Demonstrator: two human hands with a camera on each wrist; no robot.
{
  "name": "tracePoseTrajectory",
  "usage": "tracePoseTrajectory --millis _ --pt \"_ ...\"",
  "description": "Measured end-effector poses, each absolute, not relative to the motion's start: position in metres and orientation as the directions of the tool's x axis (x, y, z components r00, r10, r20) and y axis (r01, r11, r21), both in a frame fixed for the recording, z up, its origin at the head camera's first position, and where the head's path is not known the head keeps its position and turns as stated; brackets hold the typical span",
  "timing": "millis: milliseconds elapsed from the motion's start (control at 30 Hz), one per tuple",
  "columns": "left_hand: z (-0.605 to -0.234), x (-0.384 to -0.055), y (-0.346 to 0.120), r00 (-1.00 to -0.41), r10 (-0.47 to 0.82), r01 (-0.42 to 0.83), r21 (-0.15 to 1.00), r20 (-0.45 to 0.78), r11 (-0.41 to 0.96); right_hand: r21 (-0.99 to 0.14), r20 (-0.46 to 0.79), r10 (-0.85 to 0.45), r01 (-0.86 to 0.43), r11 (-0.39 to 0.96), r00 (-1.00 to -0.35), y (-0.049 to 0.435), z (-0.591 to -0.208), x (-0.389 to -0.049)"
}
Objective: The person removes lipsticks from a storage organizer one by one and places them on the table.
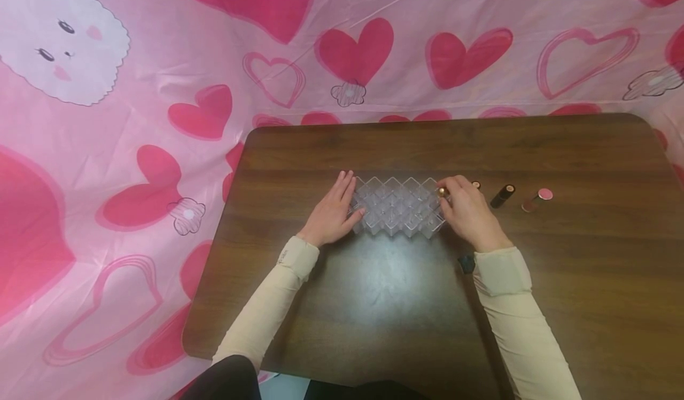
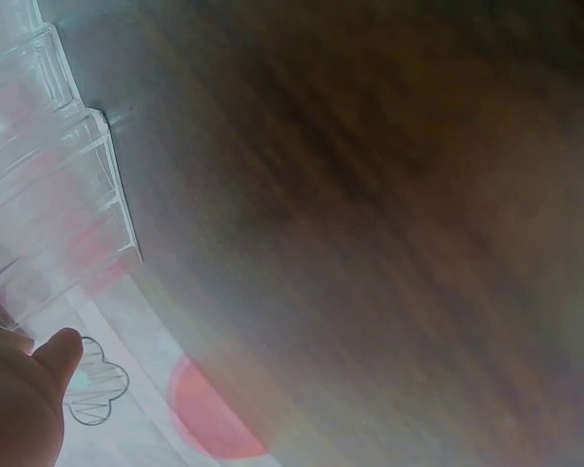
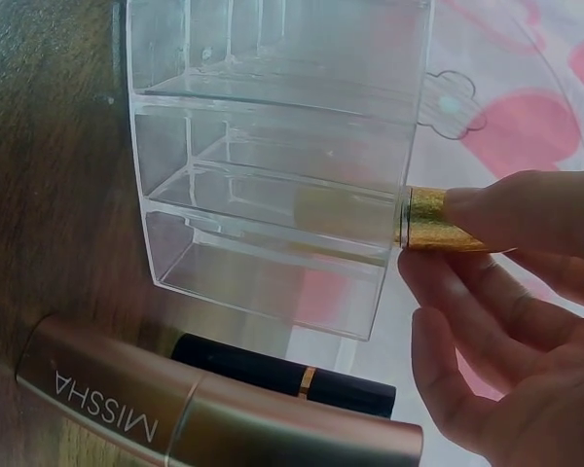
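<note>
A clear organizer (image 1: 394, 207) with diamond-shaped compartments stands on the brown table, seen from its end in the right wrist view. My left hand (image 1: 335, 211) rests along its left end, fingers extended and thumb toward the near corner. At the opposite end, my right hand (image 1: 467, 210) pinches a gold-capped cosmetic tube (image 3: 433, 219) between thumb and fingers. The tube's lower part shows through the clear wall, inside a compartment at the organizer's right end. In the left wrist view only part of the left hand (image 2: 24, 399) shows, near the organizer's clear wall (image 2: 54, 165).
Right of the organizer stand a black tube (image 1: 503, 196) and a pink-topped tube (image 1: 537, 200); another tube (image 1: 476, 184) is partly hidden behind my right hand. The right wrist view shows a bronze-pink tube marked MISSHA (image 3: 224, 409). Behind the table (image 1: 331, 305) hangs a heart-patterned cloth (image 1: 401, 8).
</note>
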State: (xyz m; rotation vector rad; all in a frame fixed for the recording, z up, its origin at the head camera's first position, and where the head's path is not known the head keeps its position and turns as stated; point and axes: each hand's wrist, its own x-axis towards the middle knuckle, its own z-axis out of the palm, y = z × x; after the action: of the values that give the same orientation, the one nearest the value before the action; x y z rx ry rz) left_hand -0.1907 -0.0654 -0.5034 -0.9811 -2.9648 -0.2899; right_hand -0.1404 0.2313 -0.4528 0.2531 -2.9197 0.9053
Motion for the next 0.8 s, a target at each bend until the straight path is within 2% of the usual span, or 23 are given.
tracePoseTrajectory --millis 433,800 --pt "-0.5042 -0.1909 -0.0656 -0.804 0.59 0.592 0.181 0.069 0.786 -0.574 0.084 -0.122 -0.148 0.805 -0.989 0.2315 -0.4488 -0.1387" --pt "-0.5056 -0.1915 -0.0657 -0.801 0.593 0.596 0.186 0.081 0.781 -0.579 0.114 -0.115 -0.16 0.799 -0.987 0.2326 -0.4452 -0.137"
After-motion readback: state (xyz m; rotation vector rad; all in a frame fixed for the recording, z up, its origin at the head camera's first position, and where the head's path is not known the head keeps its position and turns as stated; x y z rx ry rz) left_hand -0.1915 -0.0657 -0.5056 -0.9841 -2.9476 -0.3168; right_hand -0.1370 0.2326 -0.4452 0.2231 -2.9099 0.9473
